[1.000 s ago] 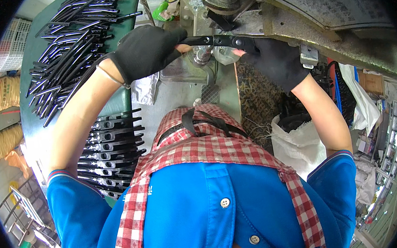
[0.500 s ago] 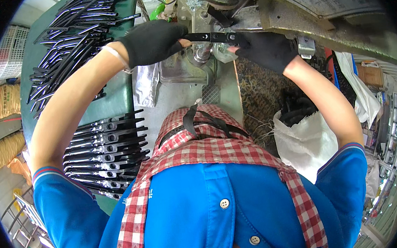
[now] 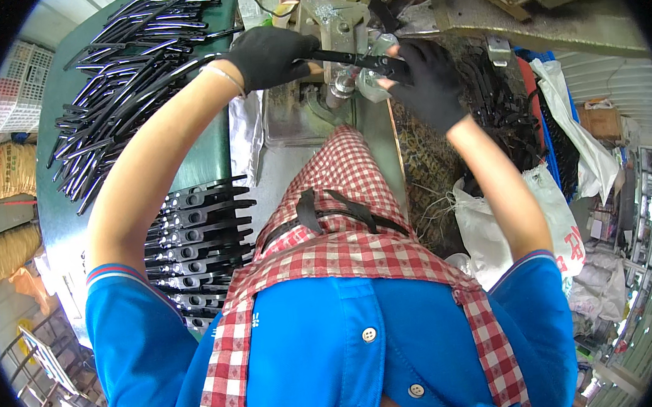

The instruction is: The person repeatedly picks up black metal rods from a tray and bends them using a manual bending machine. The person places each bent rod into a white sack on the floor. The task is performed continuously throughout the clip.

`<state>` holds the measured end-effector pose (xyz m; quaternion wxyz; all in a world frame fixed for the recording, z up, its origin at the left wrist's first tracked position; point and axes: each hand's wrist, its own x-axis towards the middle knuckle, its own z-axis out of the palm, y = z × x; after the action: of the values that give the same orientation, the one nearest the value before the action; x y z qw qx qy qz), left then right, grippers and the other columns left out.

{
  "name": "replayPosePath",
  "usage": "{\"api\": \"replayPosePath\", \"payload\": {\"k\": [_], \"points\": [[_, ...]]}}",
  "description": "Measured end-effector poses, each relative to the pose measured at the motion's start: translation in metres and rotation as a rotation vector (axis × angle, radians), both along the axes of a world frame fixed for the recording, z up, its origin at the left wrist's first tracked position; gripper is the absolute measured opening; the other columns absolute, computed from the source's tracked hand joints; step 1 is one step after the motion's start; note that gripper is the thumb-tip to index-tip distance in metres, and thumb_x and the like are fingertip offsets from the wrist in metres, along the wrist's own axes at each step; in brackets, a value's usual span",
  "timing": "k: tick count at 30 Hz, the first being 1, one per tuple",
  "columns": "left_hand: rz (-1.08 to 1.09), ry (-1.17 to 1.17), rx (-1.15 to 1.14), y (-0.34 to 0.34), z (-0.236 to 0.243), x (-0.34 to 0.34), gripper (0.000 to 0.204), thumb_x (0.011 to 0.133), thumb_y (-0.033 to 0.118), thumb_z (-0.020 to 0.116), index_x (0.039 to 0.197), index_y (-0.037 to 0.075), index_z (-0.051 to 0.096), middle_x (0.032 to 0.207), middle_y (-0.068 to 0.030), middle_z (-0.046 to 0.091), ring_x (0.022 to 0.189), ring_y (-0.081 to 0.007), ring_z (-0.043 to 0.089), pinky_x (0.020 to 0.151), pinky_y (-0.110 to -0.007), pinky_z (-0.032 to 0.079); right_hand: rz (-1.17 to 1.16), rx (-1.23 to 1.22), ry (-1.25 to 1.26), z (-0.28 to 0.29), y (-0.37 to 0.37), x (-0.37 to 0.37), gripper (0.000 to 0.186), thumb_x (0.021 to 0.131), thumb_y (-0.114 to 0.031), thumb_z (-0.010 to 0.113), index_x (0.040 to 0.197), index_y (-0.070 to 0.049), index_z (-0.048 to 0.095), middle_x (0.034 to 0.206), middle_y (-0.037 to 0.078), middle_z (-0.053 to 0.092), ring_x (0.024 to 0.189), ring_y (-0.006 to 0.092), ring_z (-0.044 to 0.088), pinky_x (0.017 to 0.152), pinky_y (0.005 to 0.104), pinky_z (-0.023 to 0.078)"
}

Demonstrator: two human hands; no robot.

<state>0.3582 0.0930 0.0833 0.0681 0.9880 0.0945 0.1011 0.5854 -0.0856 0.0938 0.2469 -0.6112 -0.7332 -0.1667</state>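
Observation:
In black fingerless-tipped gloves, both hands are at the machine's metal post (image 3: 342, 86). A narrow black metal bar (image 3: 347, 58) with small holes near its right end spans the gap between them. My left hand (image 3: 270, 57) is closed round the bar's left part. At the right end, my right hand (image 3: 430, 82) pinches it with thumb and fingers. The bar lies over the top of the post, tilted down to the right; whether it touches the post I cannot tell. A clear plastic-like piece (image 3: 371, 85) sits beside the post.
A heap of black rods (image 3: 128, 73) covers the green table (image 3: 209, 155) on the left. Nearer lies a row of black assembled parts (image 3: 201, 234). Dark parts (image 3: 483, 89) and a white sack (image 3: 491, 224) are on the right. A machine housing (image 3: 543, 25) overhangs at far right.
The view has shifted slightly. The bar now slopes down more to the right, and my right hand has turned, its fingers pointing more upward. Both hands keep hold of the bar.

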Motion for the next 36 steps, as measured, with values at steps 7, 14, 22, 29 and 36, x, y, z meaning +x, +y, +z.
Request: {"api": "replayPosePath", "payload": {"k": [7,14,22,29,36], "points": [[0.034,0.044,-0.07,-0.002,-0.003,-0.009,0.029,0.088,0.035,0.058,0.101,0.009,0.059,0.076,-0.0167,0.062,0.071,-0.0377,0.062,0.062,-0.045,0.049,0.265,-0.388,0.505,-0.037,-0.044,-0.04,0.011,0.079,-0.014,0.066,0.084,-0.006,0.061,0.077,0.011,0.062,0.073,0.0264,0.062,0.066,0.0365,0.048],[0.028,0.024,-0.131,0.003,0.0,-0.015,0.031,0.087,0.038,0.058,0.097,0.008,0.058,0.079,-0.0175,0.061,0.074,-0.038,0.061,0.063,-0.046,0.048,-0.028,-0.582,0.708,-0.113,-0.006,0.013,0.016,0.081,-0.018,0.063,0.093,-0.007,0.063,0.082,0.011,0.066,0.076,0.025,0.064,0.067,0.0351,0.049],[0.09,-0.099,-0.09,-0.016,0.01,-0.007,0.041,0.089,0.044,0.056,0.114,0.011,0.059,0.088,-0.0156,0.065,0.08,-0.0347,0.064,0.068,-0.043,0.051,-0.503,-0.729,0.405,-0.14,0.046,0.026,0.047,0.088,-0.044,0.048,0.117,-0.011,0.06,0.118,0.016,0.061,0.111,0.0308,0.057,0.093,0.0388,0.044],[0.126,-0.052,-0.19,-0.04,0.036,-0.032,0.027,0.085,0.026,0.06,0.11,0.018,0.063,0.08,-0.0135,0.066,0.073,-0.034,0.064,0.065,-0.043,0.05,-0.448,-0.816,0.129,-0.117,0.066,0.004,0.036,0.085,-0.038,0.051,0.111,-0.017,0.065,0.114,0.015,0.063,0.104,0.0327,0.06,0.089,0.04,0.046],[0.386,0.186,-0.283,-0.058,0.016,-0.199,0.021,0.085,0.02,0.06,0.103,0.012,0.064,0.079,-0.0144,0.065,0.072,-0.0344,0.063,0.065,-0.044,0.049,-0.378,-0.73,0.188,-0.145,0.061,0.021,0.032,0.085,-0.032,0.05,0.1,-0.008,0.064,0.099,0.022,0.064,0.094,0.0409,0.06,0.079,0.0483,0.047]]}}
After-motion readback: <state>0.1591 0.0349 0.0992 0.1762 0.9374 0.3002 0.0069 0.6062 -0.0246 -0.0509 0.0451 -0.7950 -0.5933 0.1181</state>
